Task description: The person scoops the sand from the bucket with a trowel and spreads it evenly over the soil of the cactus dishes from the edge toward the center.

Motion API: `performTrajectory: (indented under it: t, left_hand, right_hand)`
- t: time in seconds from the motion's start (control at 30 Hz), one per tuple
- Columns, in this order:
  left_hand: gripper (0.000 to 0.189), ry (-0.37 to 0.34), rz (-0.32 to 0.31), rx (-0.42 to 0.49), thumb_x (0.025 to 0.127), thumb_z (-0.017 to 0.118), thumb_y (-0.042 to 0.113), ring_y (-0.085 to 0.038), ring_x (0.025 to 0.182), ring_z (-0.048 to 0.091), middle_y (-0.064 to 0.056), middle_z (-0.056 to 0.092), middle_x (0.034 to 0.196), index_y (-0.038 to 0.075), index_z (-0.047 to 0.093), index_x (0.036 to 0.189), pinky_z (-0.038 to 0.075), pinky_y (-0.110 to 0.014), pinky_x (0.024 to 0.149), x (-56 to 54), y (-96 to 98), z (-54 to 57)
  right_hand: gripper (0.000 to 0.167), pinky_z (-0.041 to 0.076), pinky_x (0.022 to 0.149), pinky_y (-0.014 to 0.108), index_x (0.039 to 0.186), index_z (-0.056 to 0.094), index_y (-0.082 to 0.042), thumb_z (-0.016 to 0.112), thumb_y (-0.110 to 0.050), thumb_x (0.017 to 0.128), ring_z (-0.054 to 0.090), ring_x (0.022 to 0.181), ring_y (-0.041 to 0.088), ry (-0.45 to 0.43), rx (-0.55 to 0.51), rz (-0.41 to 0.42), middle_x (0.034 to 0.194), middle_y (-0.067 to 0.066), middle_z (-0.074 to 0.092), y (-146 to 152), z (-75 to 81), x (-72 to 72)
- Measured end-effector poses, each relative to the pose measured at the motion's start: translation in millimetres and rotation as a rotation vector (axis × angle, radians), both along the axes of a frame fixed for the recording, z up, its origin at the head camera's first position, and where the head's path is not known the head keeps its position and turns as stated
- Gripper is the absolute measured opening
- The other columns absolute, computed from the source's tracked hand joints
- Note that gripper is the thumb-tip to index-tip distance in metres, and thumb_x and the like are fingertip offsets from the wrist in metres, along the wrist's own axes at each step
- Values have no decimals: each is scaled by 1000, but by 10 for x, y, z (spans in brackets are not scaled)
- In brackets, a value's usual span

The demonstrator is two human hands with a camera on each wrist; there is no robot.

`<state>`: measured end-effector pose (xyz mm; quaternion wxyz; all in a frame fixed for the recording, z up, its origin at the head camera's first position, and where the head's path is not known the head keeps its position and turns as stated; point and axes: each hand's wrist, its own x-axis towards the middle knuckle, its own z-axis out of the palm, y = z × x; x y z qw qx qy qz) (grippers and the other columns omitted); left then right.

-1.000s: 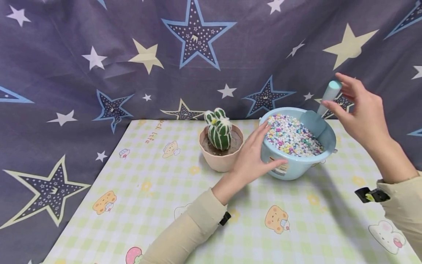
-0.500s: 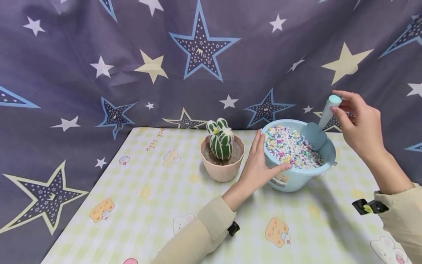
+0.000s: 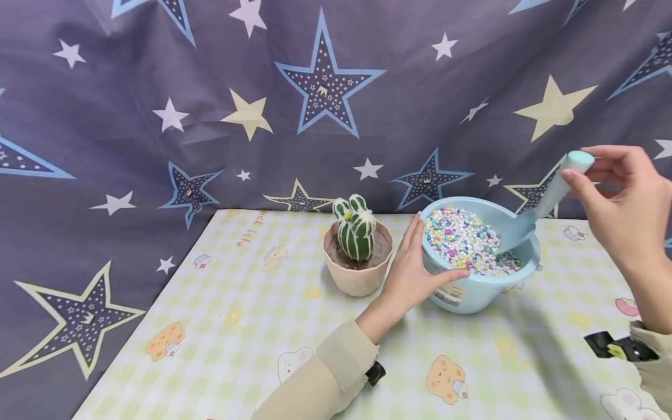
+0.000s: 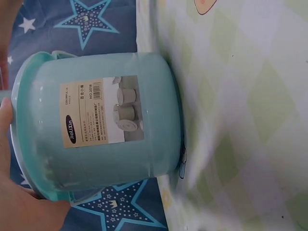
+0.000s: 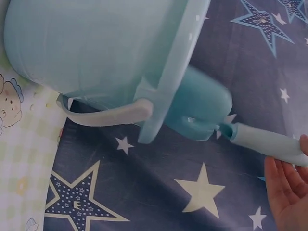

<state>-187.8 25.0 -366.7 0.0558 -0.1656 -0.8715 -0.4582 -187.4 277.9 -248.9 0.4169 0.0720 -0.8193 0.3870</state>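
Note:
My left hand (image 3: 410, 273) holds the near left rim of a light blue bucket (image 3: 472, 294), fingers along its side and thumb across the front. The bucket, also in the left wrist view with a printed label (image 4: 101, 111), contains many small multicoloured beads (image 3: 464, 239). My right hand (image 3: 632, 201) pinches the upper handle end of a light blue shovel (image 3: 551, 192) between thumb and fingers. The shovel leans to the right, its blade (image 3: 514, 233) dipping into the beads inside the right rim. In the right wrist view the handle slants out past the rim.
A small cactus (image 3: 356, 236) in a pink pot (image 3: 357, 277) stands just left of the bucket, beside my left hand. A checked tablecloth (image 3: 252, 350) covers the table, and a dark starry curtain (image 3: 294, 157) hangs right behind it. The bucket's carry handle (image 5: 110, 115) hangs down.
My right hand has moved right and tilted the shovel handle outward, so the blade slants lower into the beads. My left hand has settled against the bucket rim. The head view has shifted slightly.

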Motion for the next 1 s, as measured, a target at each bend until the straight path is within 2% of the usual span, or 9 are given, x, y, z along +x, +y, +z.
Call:
performTrajectory:
  t: [0.1,0.23,0.33,0.57,0.7,0.9,0.97,1.0]
  left_hand:
    - [116,0,-11,-13,75,80,60,-21,154,23,11,4,169,17,15,161,37,-41,120,-5,28,20]
    - [116,22,-22,-53,75,78,62,-20,154,24,10,5,169,17,14,161,36,-39,121,-5,51,34]
    - [116,36,-24,-90,76,77,63,-19,153,25,9,6,169,17,14,161,36,-39,121,-4,49,22]
    - [113,60,-29,-139,78,72,69,-21,152,29,11,5,169,19,15,161,39,-39,119,1,51,-62]
    - [113,65,-21,-142,78,72,68,-21,152,29,10,4,169,18,15,161,38,-40,119,9,39,-68]
    - [113,80,-1,-138,78,73,68,-21,153,27,9,5,169,17,15,161,36,-39,121,5,21,-59]
    - [113,85,18,-123,77,74,66,-20,153,25,9,6,169,17,17,161,34,-39,121,-5,4,-60]
    - [112,86,31,-116,77,75,66,-20,154,25,10,6,169,17,18,161,34,-40,121,-8,-8,-60]
  right_hand:
    - [36,44,65,-5,120,59,-25,69,-5,92,55,76,-17,-13,-80,17,94,-31,57,50,-17,73]
    - [35,46,64,-4,115,60,-27,68,-2,91,58,76,-14,32,-195,69,91,-25,61,108,-100,149]
    - [36,46,65,-4,116,63,-23,69,0,90,59,75,-15,57,-229,74,91,-26,62,134,-177,203]
    - [34,44,70,-6,121,62,-21,64,-1,94,58,81,-17,53,-213,40,97,-25,59,126,-323,334]
    - [33,43,72,-7,125,63,-16,66,-4,94,57,85,-17,61,-219,-1,99,-27,58,104,-389,373]
    - [31,46,73,-5,124,63,-14,65,-5,95,59,89,-15,93,-220,62,100,-25,58,48,-469,419]
    - [31,46,75,-5,126,62,-15,65,-8,96,58,91,-17,100,-161,58,103,-28,57,25,-463,420]
    - [31,45,74,-5,126,62,-11,65,-7,95,58,91,-17,105,-162,59,103,-27,57,10,-457,414]
